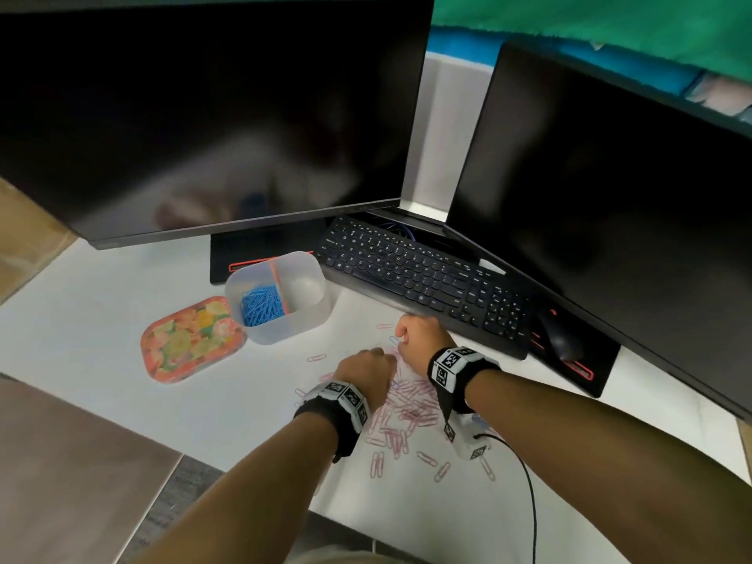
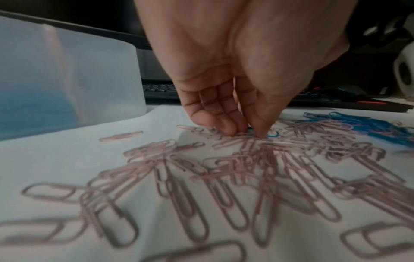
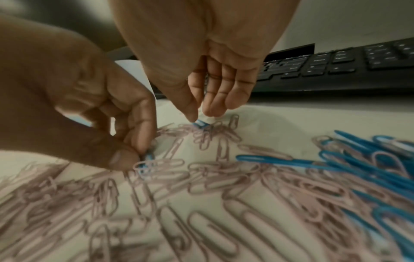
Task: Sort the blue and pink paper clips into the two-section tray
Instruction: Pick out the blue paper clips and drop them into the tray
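Two hands, left hand [image 1: 366, 370] and right hand [image 1: 417, 333], each pinch one blue paper clip [image 3: 146, 159].

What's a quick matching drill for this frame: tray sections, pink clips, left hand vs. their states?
Column 1:
1. left section of the tray
2. right section of the tray
3. pink paper clips
4. left hand

Column 2:
A. loose in a pile on the desk
B. pinches a single blue paper clip
C. holds the sorted blue clips
D. looks empty

Pairs: 1-C, 2-D, 3-A, 4-B
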`<control>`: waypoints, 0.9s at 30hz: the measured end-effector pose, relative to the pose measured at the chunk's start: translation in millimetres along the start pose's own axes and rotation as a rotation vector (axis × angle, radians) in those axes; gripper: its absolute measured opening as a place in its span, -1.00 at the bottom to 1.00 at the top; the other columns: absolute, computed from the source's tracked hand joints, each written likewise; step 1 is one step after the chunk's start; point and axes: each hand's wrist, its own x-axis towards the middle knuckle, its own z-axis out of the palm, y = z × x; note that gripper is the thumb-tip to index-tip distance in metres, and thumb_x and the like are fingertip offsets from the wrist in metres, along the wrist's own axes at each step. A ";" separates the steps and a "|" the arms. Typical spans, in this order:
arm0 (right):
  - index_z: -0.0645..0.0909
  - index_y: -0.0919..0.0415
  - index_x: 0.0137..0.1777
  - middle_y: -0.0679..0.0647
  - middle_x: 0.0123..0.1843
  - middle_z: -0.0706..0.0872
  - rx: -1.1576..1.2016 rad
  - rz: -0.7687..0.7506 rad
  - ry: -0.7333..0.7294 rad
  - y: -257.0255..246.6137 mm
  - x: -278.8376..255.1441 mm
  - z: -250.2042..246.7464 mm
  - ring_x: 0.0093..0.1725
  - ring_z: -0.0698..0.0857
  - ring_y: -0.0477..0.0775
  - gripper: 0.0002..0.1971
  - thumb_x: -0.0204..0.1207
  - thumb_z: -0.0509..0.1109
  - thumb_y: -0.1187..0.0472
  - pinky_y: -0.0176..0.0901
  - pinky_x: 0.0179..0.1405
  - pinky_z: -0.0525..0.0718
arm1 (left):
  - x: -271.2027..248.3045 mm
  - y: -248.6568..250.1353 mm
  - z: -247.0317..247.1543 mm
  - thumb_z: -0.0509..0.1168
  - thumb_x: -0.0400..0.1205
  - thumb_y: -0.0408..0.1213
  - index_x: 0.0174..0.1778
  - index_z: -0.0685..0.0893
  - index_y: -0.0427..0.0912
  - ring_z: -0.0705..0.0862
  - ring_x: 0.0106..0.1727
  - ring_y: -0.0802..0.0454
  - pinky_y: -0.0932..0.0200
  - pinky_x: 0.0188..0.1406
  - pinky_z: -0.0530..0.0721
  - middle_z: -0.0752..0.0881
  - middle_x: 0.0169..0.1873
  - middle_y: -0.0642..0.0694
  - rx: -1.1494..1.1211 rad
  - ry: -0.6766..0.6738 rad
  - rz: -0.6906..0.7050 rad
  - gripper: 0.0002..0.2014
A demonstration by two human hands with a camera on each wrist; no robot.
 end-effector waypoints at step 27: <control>0.62 0.11 -0.15 -0.10 -0.28 0.62 0.385 0.040 -0.002 50.8 -18.2 -30.6 -0.22 0.61 -0.02 -0.92 0.55 0.33 0.25 -0.18 -0.19 0.56 | 17.2 1.0 -2.7 0.24 0.61 -0.26 0.10 0.64 -0.15 0.66 0.08 -0.11 0.00 0.01 0.71 0.62 0.05 -0.11 0.025 -0.001 0.041 -0.81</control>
